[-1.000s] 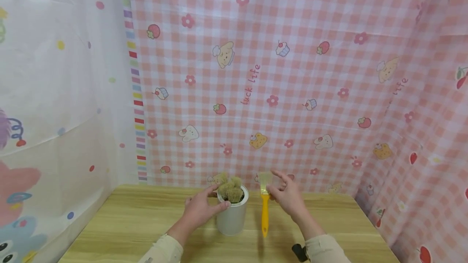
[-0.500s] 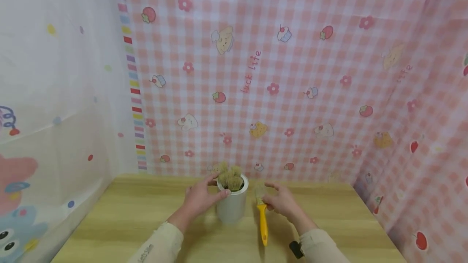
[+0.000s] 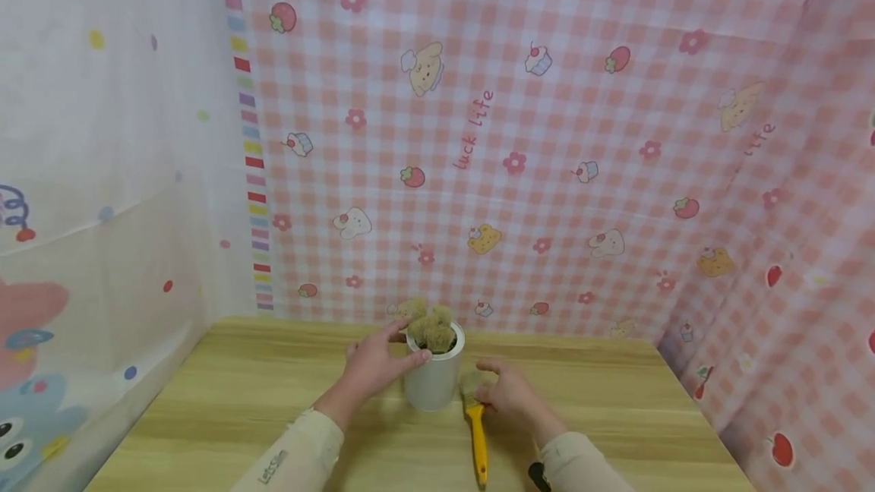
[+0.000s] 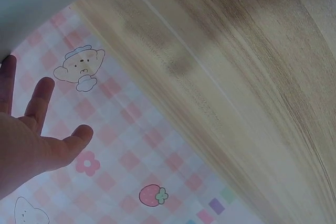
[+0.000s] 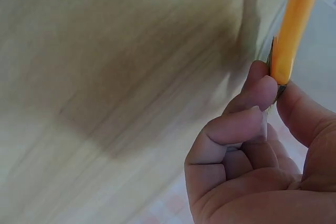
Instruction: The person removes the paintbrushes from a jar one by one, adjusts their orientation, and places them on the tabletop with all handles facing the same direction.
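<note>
Head view is showing a yellow-handled brush (image 3: 475, 425) just to the right of a white pot (image 3: 432, 386), its pale bristles (image 3: 472, 382) pointing to the far side and its handle slanting toward the near edge. Whether the bristles are touching the pot, I cannot tell. The right hand (image 3: 509, 397) is grasping the brush near the base of the bristles; the right wrist view is showing thumb and fingertips pinching it there, with the other fingers bending inward. The pot is standing upright and holding a fuzzy, tan-green plant (image 3: 431, 330) with rounded lobes. From the left, the left hand (image 3: 374, 363) is holding the pot near its rim, the thumb resting on the near side and the fingers reaching round the far left. In the left wrist view, some of its fingers are spreading away from the wall of the pot. Two pale sleeves (image 3: 290, 450) are covering the forearms, the left one bearing dark lettering, and a black object (image 3: 538, 475) is showing beside the right cuff. Beneath everything, a wood-grain table (image 3: 260, 393) is stretching toward a pink checked cloth (image 3: 492, 52) at the far side, while a white cloth (image 3: 171, 188) with coloured spots is hanging on the left.
</note>
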`<state>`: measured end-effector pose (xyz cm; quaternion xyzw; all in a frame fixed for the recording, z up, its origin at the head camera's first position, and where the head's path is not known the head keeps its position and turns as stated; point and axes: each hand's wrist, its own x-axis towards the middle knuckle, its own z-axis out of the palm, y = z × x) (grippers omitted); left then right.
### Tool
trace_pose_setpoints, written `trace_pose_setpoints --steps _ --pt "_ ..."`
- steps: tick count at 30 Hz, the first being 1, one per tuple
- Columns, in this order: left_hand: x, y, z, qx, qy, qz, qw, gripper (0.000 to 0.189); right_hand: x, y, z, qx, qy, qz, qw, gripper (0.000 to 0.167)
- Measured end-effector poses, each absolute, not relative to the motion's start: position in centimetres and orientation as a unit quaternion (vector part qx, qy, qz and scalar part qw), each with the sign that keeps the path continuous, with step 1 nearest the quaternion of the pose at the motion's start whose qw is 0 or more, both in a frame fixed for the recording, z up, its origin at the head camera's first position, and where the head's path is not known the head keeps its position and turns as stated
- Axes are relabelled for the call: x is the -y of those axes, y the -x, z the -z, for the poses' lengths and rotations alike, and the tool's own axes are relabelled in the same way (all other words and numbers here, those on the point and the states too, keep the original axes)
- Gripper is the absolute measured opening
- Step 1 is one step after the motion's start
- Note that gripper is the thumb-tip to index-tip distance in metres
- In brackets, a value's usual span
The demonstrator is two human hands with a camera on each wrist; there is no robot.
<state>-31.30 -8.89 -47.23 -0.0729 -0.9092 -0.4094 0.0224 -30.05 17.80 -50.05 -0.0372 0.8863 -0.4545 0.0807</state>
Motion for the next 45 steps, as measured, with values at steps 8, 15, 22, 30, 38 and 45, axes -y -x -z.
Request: trace_pose_setpoints --steps 8,15,22,30,38,45 --pt "9.0 31.3 47.4 0.908 0.072 0.411 0.026 0.087 -17.6 30.5 50.9 -0.88 0.035 0.465 0.092 0.057" --pt "9.0 31.3 47.2 0.905 0.072 0.418 0.025 0.086 -17.5 30.6 51.3 -0.894 0.035 0.44 0.077 0.052" --pt "9.0 31.2 47.4 0.905 0.074 0.418 0.028 0.087 -17.3 30.6 51.6 -0.924 0.034 0.378 0.05 0.045" --pt "9.0 31.1 47.4 0.904 0.075 0.419 0.031 0.087 -17.5 30.6 51.5 -0.931 0.032 0.359 0.051 0.048" --pt "9.0 31.2 47.3 0.905 0.072 0.419 0.027 0.086 -18.9 31.3 48.2 -0.892 0.045 0.45 0.016 0.048" --pt "8.9 31.1 47.0 0.905 0.076 0.417 0.028 0.085 -18.2 31.5 45.2 -0.883 0.101 0.458 -0.029 0.045"
